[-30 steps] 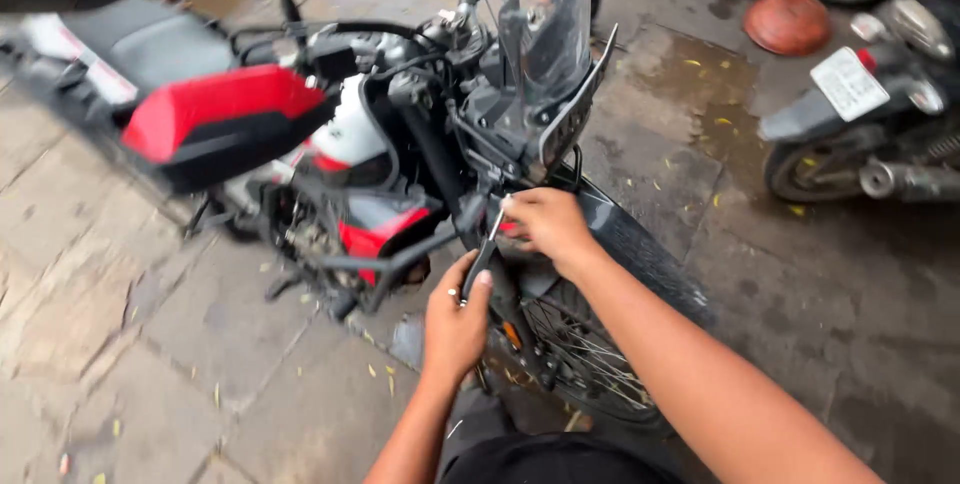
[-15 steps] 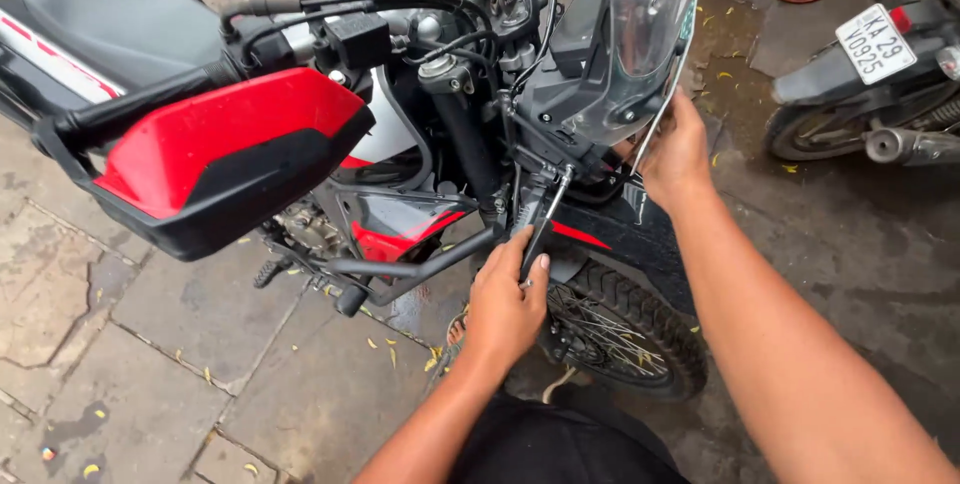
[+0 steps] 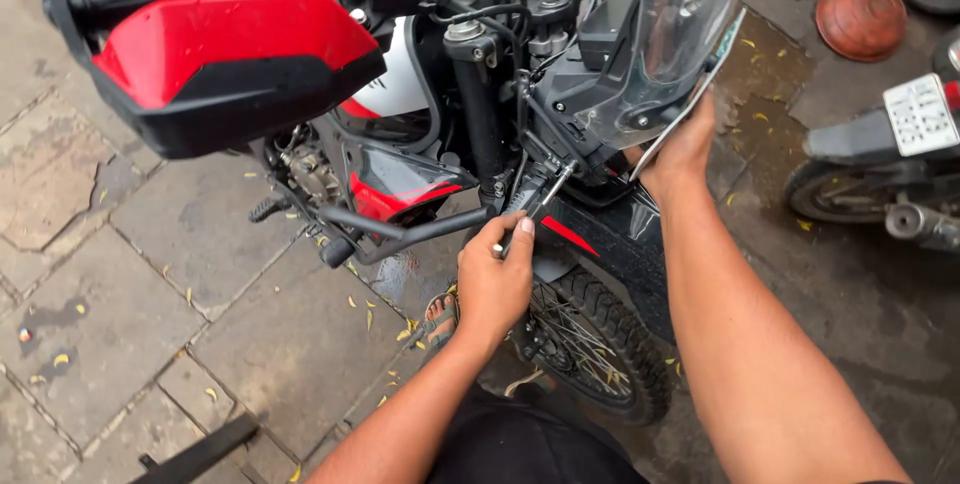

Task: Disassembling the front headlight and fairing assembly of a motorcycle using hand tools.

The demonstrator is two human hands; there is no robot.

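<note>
We have a slim screwdriver-like tool (image 3: pixel 535 202) pinched in our left hand (image 3: pixel 492 279), its metal shaft angled up into the bracketwork just under the headlight cowl of the motorcycle (image 3: pixel 470 124), between the fork leg and the black front mudguard (image 3: pixel 610 244). Our right hand (image 3: pixel 685 144) is wrapped around the lower edge of the clear windscreen (image 3: pixel 665 34), fingers hidden behind the panel, so we cannot tell how tightly they close, only that they grip its rim. Compared with half a second ago, our view has come in closer and the left hand has slid up the tool, fingertips now near the shaft rather than lower on the handle; the right hand has stayed at the screen's edge. We judge that the tool tip is now seated on a fastener, though the fastener itself is hidden. Outward from there, the red-and-black handguard (image 3: pixel 225 64) fills the upper left, the spoked front wheel (image 3: pixel 590 344) sits below our left wrist, and a sandalled foot (image 3: pixel 438 316) rests on the wet paving (image 3: pixel 150 274). Another motorcycle's rear (image 3: pixel 890 164) stands off to the right.
</note>
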